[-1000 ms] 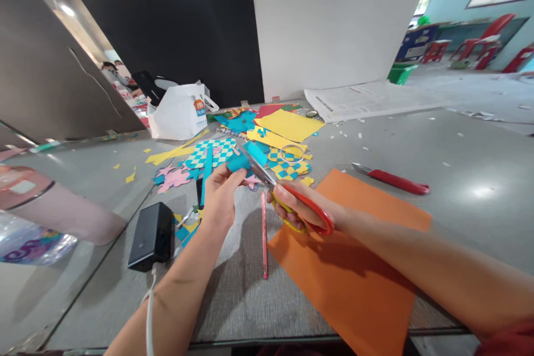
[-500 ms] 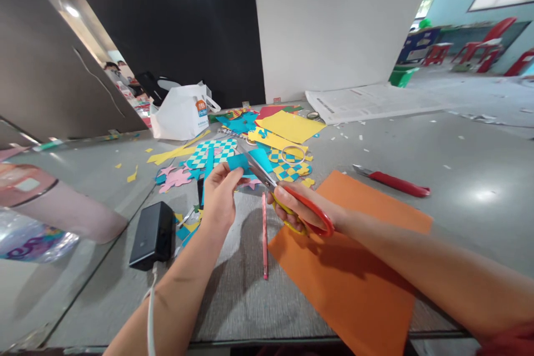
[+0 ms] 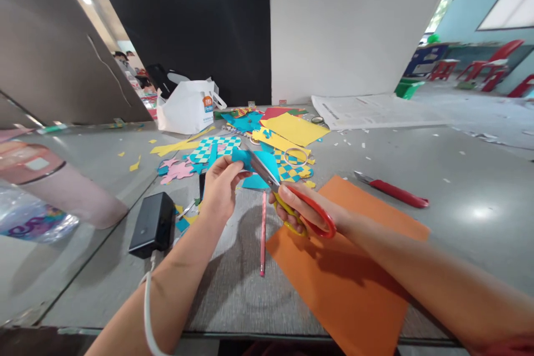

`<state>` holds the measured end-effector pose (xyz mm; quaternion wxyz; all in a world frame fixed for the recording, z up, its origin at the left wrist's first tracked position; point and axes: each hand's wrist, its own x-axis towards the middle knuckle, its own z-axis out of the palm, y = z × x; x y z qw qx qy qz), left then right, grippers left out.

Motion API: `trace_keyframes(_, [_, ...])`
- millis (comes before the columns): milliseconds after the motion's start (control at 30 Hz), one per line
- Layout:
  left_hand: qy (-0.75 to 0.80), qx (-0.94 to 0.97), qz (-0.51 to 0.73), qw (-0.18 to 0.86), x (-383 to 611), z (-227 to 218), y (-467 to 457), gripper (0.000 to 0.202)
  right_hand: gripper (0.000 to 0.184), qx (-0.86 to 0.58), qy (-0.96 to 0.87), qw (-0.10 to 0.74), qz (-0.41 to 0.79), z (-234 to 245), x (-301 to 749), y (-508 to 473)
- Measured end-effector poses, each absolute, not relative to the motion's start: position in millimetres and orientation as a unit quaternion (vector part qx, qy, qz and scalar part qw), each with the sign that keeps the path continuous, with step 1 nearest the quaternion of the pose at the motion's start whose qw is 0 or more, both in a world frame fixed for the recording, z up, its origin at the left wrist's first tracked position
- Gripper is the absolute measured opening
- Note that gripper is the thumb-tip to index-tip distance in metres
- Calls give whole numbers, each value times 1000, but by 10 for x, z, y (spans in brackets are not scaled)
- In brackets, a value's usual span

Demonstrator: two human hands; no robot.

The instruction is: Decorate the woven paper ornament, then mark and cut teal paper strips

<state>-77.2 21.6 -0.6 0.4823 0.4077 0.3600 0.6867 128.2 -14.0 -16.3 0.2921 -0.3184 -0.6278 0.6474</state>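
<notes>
My left hand point(image 3: 223, 186) pinches a small piece of blue paper point(image 3: 241, 157) between thumb and fingers. My right hand point(image 3: 294, 203) is wrapped round the handles of a pair of scissors point(image 3: 320, 214), one loop red and the other yellow. The blades point up and left and lie against the blue paper; whether they are cutting I cannot tell. Beneath the blades rests a larger blue sheet point(image 3: 261, 176). A pink pencil point(image 3: 263, 239) lies between my forearms. Under my right hand and forearm is an orange sheet point(image 3: 359, 289).
A red-handled knife point(image 3: 398, 192) lies at right. Paper cut-outs, a yellow sheet point(image 3: 294, 127), a tape ring point(image 3: 295, 157) and newspaper point(image 3: 367, 111) spread behind my hands. At left are a black box point(image 3: 152, 225) with a white cable, a pink tumbler point(image 3: 79, 192) and a white bag point(image 3: 186, 108).
The blue paper in my left hand has turned a little, and more of the blue sheet beneath shows. Both hands keep their grips. The whole view has shifted slightly.
</notes>
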Motion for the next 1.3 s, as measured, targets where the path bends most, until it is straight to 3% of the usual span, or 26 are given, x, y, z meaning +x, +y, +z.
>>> trace_keyframes(500, [351, 402, 702, 471, -791, 42, 205, 20, 66, -269, -664, 262, 646, 15, 1302, -229])
trace_keyframes(767, [339, 388, 715, 472, -820, 45, 208, 25, 80, -253, -645, 216, 688, 86, 1302, -327])
trace_keyframes(1033, [326, 346, 743, 472, -928, 91, 265, 26, 65, -270, -695, 145, 650, 293, 1566, -306])
trace_keyframes(1300, [326, 381, 713, 490, -979, 124, 250, 24, 74, -309, -662, 160, 664, 370, 1638, -223])
